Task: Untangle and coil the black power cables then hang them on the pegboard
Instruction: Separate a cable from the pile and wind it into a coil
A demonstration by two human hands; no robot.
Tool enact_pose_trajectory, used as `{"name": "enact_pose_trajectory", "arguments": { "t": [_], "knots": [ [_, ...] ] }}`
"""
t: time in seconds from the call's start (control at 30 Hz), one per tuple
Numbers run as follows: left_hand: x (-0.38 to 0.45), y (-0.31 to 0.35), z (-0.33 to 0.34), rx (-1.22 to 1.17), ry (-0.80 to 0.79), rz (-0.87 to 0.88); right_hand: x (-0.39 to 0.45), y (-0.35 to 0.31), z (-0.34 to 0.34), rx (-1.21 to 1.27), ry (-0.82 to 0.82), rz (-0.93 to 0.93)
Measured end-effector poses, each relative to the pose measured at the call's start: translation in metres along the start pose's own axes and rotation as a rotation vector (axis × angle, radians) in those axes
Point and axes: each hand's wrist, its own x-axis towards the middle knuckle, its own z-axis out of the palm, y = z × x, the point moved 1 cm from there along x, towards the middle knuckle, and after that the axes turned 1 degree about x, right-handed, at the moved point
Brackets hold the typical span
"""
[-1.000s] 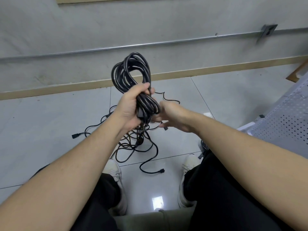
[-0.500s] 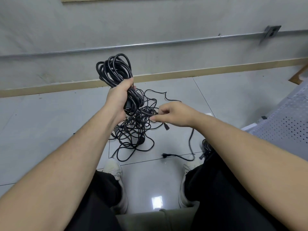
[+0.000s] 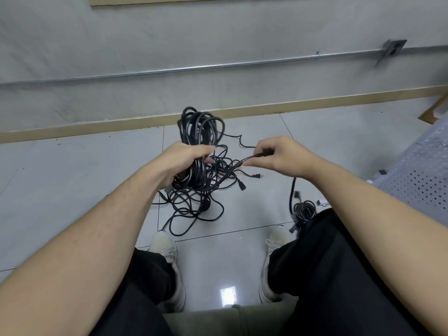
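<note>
My left hand (image 3: pixel 182 161) grips a thick coil of black power cable (image 3: pixel 199 128); its loops stand up above my fist. My right hand (image 3: pixel 278 155) pinches a loose cable strand (image 3: pixel 252 157) that runs down and left toward the coil. Below both hands a tangle of black cables (image 3: pixel 194 202) lies on the tiled floor, with plug ends (image 3: pixel 242 186) sticking out to the right. Another small cable bundle (image 3: pixel 304 210) lies beside my right knee. A grey perforated pegboard panel (image 3: pixel 421 180) leans at the right edge.
My two shoes (image 3: pixel 162 246) stand on the grey floor tiles below the tangle. A grey wall with a metal conduit (image 3: pixel 218 66) and a tan baseboard (image 3: pixel 97 127) closes the far side. A wooden piece (image 3: pixel 434 112) shows at the far right.
My left hand has lowered and shifted right with the coil. My right hand has drawn away to the right, pulling a strand out of the bundle.
</note>
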Motion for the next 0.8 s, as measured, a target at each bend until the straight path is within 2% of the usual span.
{"name": "enact_pose_trajectory", "arguments": {
  "t": [0.1, 0.2, 0.3, 0.37, 0.43, 0.5, 0.57, 0.63, 0.8],
  "knots": [
    [-0.007, 0.005, 0.015, 0.096, -0.079, 0.052, 0.001, -0.005, -0.002, 0.007, 0.109, 0.024],
    [-0.013, 0.008, 0.027, 0.254, -0.094, 0.007, -0.001, -0.011, -0.004, 0.047, 0.168, -0.022],
    [-0.016, 0.009, 0.033, 0.341, -0.154, 0.083, -0.001, -0.01, -0.004, -0.024, 0.163, -0.134],
    [-0.019, 0.009, 0.039, 0.298, -0.251, 0.146, -0.001, -0.011, -0.004, -0.035, 0.147, -0.235],
    [-0.019, 0.003, 0.041, 0.299, -0.364, 0.162, -0.003, -0.015, -0.003, -0.129, 0.14, -0.326],
    [-0.02, -0.002, 0.04, 0.324, -0.404, 0.165, -0.004, -0.019, 0.001, -0.198, 0.108, -0.385],
    [-0.023, -0.001, 0.038, 0.301, -0.438, 0.174, -0.005, -0.022, 0.005, -0.086, 0.04, -0.351],
    [-0.025, 0.0, 0.039, 0.213, -0.476, 0.199, -0.008, -0.024, 0.01, 0.139, -0.025, -0.256],
    [-0.025, -0.003, 0.036, 0.09, -0.506, 0.212, -0.003, -0.027, 0.016, 0.431, -0.074, -0.099]
  ]
}}
